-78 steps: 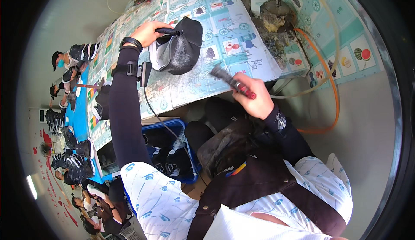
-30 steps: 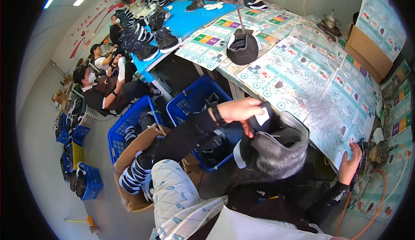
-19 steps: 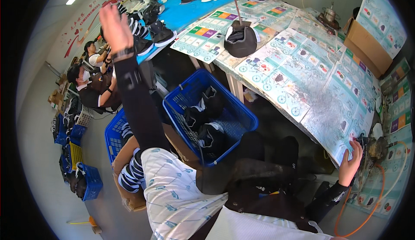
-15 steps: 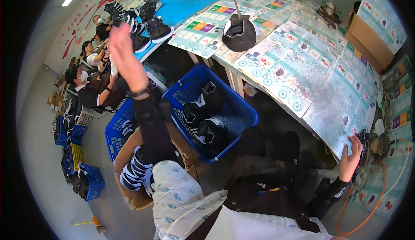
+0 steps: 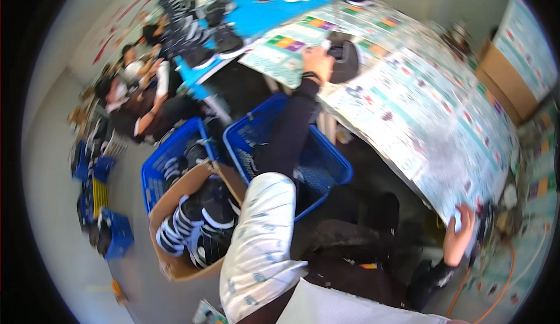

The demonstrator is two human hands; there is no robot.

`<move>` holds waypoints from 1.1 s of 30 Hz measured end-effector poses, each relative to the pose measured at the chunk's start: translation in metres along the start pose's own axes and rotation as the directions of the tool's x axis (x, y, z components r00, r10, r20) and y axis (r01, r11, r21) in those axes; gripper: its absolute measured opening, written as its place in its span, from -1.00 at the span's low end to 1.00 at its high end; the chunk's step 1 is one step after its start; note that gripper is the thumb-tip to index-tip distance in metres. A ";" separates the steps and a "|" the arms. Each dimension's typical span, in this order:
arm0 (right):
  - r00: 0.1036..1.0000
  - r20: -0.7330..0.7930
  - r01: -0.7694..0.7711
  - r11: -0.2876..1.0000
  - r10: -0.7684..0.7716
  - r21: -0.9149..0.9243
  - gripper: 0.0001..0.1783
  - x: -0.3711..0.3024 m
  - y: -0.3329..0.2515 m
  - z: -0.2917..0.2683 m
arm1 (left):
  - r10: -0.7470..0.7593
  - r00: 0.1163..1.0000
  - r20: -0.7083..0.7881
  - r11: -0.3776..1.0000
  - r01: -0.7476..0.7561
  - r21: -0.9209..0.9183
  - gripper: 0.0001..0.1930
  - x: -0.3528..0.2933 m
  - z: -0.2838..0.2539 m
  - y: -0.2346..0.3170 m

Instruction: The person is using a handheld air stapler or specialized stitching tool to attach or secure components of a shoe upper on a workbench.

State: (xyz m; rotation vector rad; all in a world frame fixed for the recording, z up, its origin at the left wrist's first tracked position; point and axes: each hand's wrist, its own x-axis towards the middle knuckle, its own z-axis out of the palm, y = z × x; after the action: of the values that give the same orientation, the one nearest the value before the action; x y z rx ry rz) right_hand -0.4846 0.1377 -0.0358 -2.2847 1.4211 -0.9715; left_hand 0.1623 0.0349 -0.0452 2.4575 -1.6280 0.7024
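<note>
My left hand [image 5: 318, 62] reaches across to a dark, rounded, open-topped container [image 5: 345, 60] on the table. The hand is at the container's left side, its fingers smeared by motion, so I cannot tell whether they grip it. At the table's near right corner is my right hand [image 5: 458, 239], thumb and fingers apart with nothing visible between them. Right beside that hand is a black fixture [image 5: 485, 223].
Printed sheets cover the table [image 5: 431, 125]. Blue baskets [image 5: 344, 175] and a cardboard box [image 5: 175, 268] of striped boots stand below it. More boots [image 5: 227, 39] line a blue surface [image 5: 274, 9]. Co-workers [image 5: 140, 108] sit at left. An orange hose [image 5: 507, 277] hangs at right.
My left hand has swung right and down from above the boots to the dark container. My right hand stays near the table corner. The view has shifted slightly and blurred.
</note>
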 end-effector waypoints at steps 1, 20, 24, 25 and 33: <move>1.000 0.024 0.008 1.000 -0.007 -0.023 -0.73 -0.003 0.000 -0.001 | 0.047 0.968 -0.246 0.998 -0.055 -0.028 -0.77 -0.001 -0.003 0.004; 0.797 0.266 0.439 0.823 -0.541 0.361 -0.17 0.022 -0.154 0.122 | 0.219 0.974 0.052 0.459 -0.056 -0.887 -0.60 -0.240 -0.169 0.090; 0.827 0.414 0.241 0.905 -0.380 0.350 -0.33 -0.008 -0.102 0.184 | 0.196 0.975 0.099 0.342 0.027 -0.939 -0.73 -0.327 -0.114 0.101; 0.821 0.442 0.215 0.913 -0.361 0.346 -0.38 -0.013 -0.091 0.198 | 0.170 0.979 0.109 0.350 0.043 -0.936 -0.71 -0.345 -0.103 0.109; 0.779 0.474 0.210 0.883 -0.410 0.419 -0.63 -0.043 -0.053 0.235 | -0.032 0.976 0.216 0.463 0.206 -0.862 -0.72 -0.408 -0.039 0.125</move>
State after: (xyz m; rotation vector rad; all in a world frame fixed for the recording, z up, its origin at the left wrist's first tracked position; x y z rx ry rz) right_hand -0.3030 0.1751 -0.1963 -2.2963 0.5820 -0.5009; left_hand -0.0914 0.3394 -0.2079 1.7876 -1.3031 -0.3762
